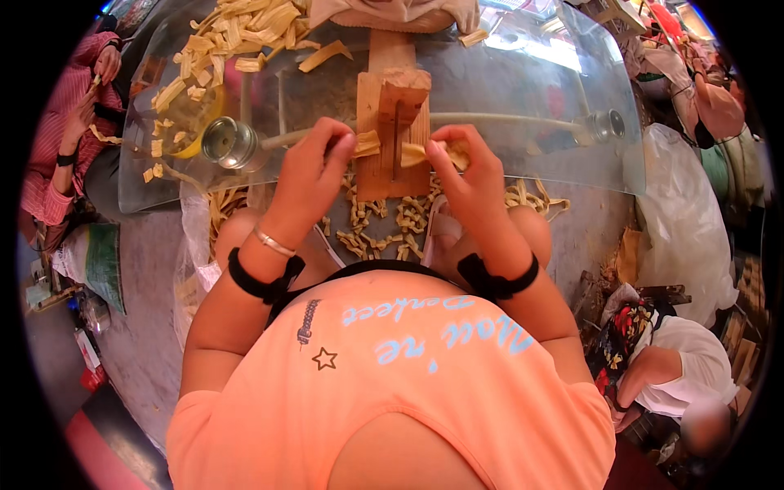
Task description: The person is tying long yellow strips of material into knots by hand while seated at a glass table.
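Note:
In front of me stands a wooden jig [392, 171], a board with a raised block [405, 92] and a thin upright metal piece [397, 141]. My left hand [315, 168] pinches a pale yellow dried plant-like strip [367, 144] at the board's left edge. My right hand [468, 165] has thumb and finger on a similar strip [414, 154] on the other side of the metal piece. Whether these are two ends of one strip cannot be told, since the jig's middle hides the join. Both fingertips are close to the wood.
The jig rests at a glass tabletop [520, 153] with a pile of yellow strips [245, 30] at the far left. Metal fittings [230, 144] support the glass. Knotted strip chains [367, 239] lie by my feet. A plastic sack [686, 226] stands right. Other people sit nearby.

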### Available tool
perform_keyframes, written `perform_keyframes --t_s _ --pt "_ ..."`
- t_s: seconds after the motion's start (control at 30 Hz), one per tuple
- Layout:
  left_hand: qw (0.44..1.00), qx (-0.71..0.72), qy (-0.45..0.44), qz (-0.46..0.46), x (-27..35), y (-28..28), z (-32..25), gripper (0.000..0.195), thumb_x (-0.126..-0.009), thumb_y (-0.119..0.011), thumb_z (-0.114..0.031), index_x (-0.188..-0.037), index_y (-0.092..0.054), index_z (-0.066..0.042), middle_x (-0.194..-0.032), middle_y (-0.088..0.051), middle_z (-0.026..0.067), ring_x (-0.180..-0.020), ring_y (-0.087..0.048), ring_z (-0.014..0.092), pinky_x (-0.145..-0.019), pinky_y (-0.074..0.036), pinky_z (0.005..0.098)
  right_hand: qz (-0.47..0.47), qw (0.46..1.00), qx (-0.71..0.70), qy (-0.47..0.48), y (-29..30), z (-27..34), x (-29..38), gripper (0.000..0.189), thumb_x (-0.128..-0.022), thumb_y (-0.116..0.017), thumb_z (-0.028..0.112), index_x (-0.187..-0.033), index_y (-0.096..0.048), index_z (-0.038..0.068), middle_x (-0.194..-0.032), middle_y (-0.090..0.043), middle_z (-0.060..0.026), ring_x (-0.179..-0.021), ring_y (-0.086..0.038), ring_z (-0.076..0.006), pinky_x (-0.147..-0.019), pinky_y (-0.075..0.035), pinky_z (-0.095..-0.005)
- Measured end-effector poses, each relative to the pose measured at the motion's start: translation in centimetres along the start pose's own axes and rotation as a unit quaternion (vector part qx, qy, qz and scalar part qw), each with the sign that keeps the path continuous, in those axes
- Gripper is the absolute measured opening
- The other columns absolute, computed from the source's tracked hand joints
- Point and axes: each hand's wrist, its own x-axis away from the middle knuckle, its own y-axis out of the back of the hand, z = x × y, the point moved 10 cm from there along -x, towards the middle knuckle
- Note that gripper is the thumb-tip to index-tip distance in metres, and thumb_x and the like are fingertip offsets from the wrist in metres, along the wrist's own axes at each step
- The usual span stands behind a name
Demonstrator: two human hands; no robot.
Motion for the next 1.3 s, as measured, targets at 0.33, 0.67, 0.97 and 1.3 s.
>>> perform_keyframes --t_s 0.33,0.67,0.97,1.3 --pt "0.938 0.326 0.056 0.108 4.6 -4.5 -6.7 0.050 -0.104 -0.052 -0.024 -0.146 -0.031 -0.008 -0.088 -0.056 0.0010 -0.069 -0.047 0.006 -0.058 -0.039 0.0203 0.065 0.979 -0.018 0.190 -1.5 8.7 4.2 0.033 -0.094 -0.064 0.020 -0.123 -0.064 0.004 -0.119 -0.058 -0.0138 -0.105 -0.054 -0.0275 -0.093 -0.043 -0.0399" --pt "0.981 0.034 -0.125 0.142 6.4 -2.8 -10.8 0.031 -0.100 -0.058 -0.020 -0.128 -0.057 -0.007 -0.057 -0.043 -0.0035 -0.053 -0.042 0.007 -0.050 -0.034 0.0228 0.298 0.948 0.097 0.053 -1.1 8.4 7.2 0.037 -0.102 -0.052 0.036 -0.111 -0.053 0.000 -0.075 -0.065 -0.0190 -0.069 -0.064 -0.0361 -0.067 -0.052 -0.0441" --pt "0.944 -0.018 -0.297 0.144 7.1 -2.5 -15.3 0.034 -0.091 -0.070 -0.024 -0.114 -0.061 -0.001 -0.102 -0.059 0.0128 -0.084 -0.059 0.024 -0.071 -0.049 0.0308 0.462 0.858 -0.163 -0.158 -3.1 8.3 11.1 0.037 -0.104 -0.049 0.033 -0.084 -0.064 0.006 -0.062 -0.056 -0.0051 -0.056 -0.056 -0.0130 -0.053 -0.044 -0.0304" --pt "0.977 0.022 -0.095 0.190 7.9 -4.1 -12.3 0.027 -0.086 -0.076 -0.014 -0.103 -0.063 0.002 -0.091 -0.065 0.0128 -0.075 -0.064 0.021 -0.065 -0.051 0.0297 0.397 0.767 -0.418 -0.284 -3.9 6.4 11.6 0.062 -0.106 -0.027 0.054 -0.097 -0.061 0.002 -0.075 -0.060 -0.0045 -0.057 -0.057 -0.0127 -0.055 -0.047 -0.0244"
